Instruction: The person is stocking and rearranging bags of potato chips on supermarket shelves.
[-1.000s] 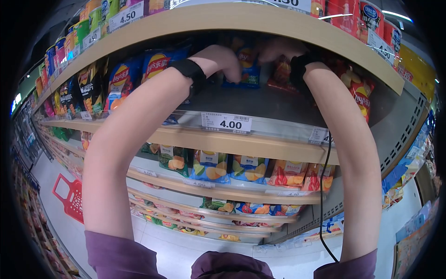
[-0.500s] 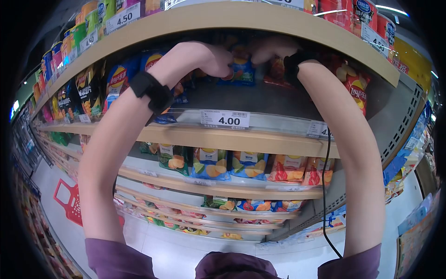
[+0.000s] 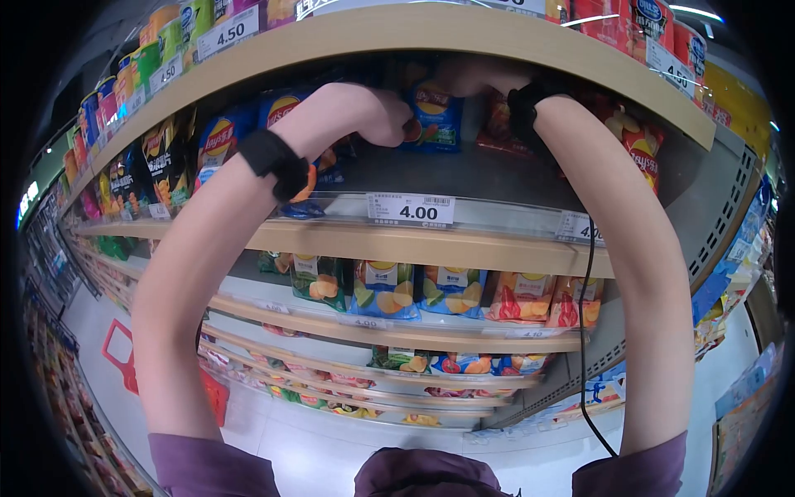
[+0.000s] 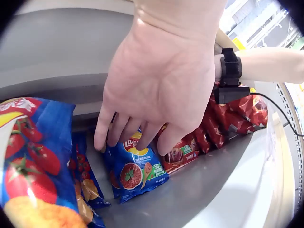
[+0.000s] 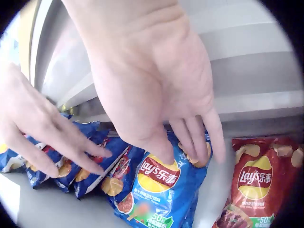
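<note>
A blue bag of potato chips [image 3: 436,120] stands on the middle shelf under the upper board. My right hand [image 5: 156,80] grips its top, with the thumb lying over the upper front and the fingers along the other side. My left hand [image 4: 159,80] reaches in from the left, its fingers extended and close to the same bag's left side. In the right wrist view, the left hand [image 5: 42,126] hangs in front of a row of blue chip bags [image 5: 90,161]. Beside the held bag stands a red chip bag [image 5: 254,183].
The upper shelf's wooden edge [image 3: 397,37] runs just above both hands. A price tag [image 3: 411,211] sits on the front rail below. More blue bags [image 3: 224,141] stand to the left, and a black cable [image 3: 586,348] hangs from the right wrist.
The left hand has turned and its wrist strap has moved left and down. Both hands stay near the blue chip bag, whose front now shows more fully.
</note>
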The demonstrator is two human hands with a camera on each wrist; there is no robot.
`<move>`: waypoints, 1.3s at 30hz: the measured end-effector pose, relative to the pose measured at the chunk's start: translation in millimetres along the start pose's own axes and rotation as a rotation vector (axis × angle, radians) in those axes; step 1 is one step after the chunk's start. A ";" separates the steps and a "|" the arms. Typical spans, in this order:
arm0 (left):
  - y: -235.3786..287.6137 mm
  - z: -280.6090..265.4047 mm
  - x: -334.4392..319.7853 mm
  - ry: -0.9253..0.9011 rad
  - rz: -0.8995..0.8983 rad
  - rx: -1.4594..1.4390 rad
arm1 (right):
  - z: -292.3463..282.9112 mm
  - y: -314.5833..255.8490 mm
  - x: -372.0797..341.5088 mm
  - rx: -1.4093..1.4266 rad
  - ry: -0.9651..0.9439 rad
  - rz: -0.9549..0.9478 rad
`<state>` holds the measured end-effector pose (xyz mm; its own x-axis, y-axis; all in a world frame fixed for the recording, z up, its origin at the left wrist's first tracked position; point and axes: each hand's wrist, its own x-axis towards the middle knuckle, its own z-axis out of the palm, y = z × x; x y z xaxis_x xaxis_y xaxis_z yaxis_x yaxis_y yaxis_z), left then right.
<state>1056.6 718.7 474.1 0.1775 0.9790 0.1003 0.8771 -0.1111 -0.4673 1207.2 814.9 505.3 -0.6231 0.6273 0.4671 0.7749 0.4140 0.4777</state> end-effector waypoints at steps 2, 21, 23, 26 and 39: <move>2.7 -4.8 13.7 0.011 -0.035 -0.026 | 0.5 1.3 0.8 -0.020 -0.013 0.003; -31.2 13.7 84.9 0.186 -0.045 -0.232 | 0.2 16.6 -20.8 -0.011 0.145 -0.019; -33.9 16.7 87.4 0.192 -0.079 -0.234 | 0.5 18.8 -18.6 0.001 0.167 -0.016; -23.9 -4.2 70.9 0.133 -0.136 -0.164 | 3.1 23.6 -13.9 0.023 0.208 -0.009; -6.0 -21.0 1.8 0.033 -0.140 -0.404 | 5.8 34.5 4.0 0.166 0.393 -0.056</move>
<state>1061.0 717.5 495.6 0.0531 0.9841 0.1695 0.9969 -0.0424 -0.0661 1232.1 835.5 519.3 -0.6331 0.3148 0.7071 0.7250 0.5612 0.3993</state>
